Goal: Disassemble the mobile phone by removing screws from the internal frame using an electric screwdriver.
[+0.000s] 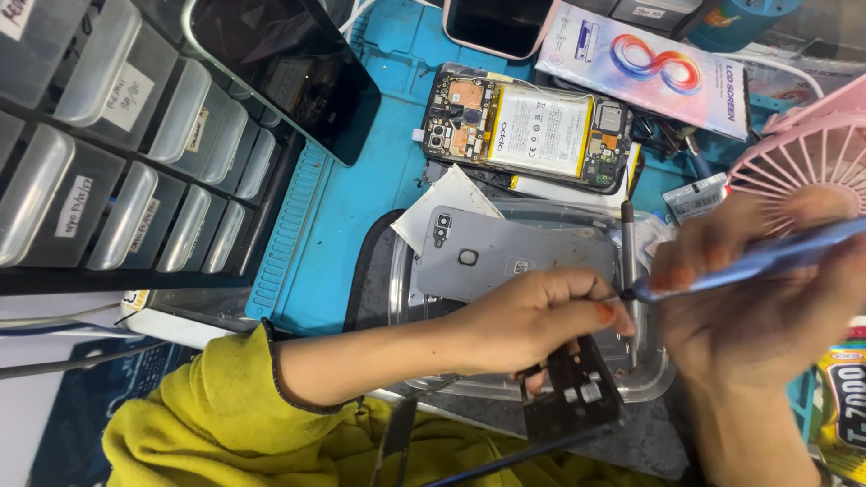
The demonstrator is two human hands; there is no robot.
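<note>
Your left hand (532, 316) pinches the small black plastic frame piece (573, 388); your right hand (758, 289) grips the blue-handled screwdriver (749, 261). Keep the tip square, just below the grey back cover (505, 252).

A phone repair workbench; beyond the left hand (532, 320) lies an opened phone (528, 129) with battery and circuit boards bared, on a blue work mat (334, 225); just past the same hand sits a detached grey back cover (505, 257); far to its left stands a rack of small labelled parts drawers (117, 144); above the right hand (767, 298), a boxed replacement screen (649, 63).
</note>
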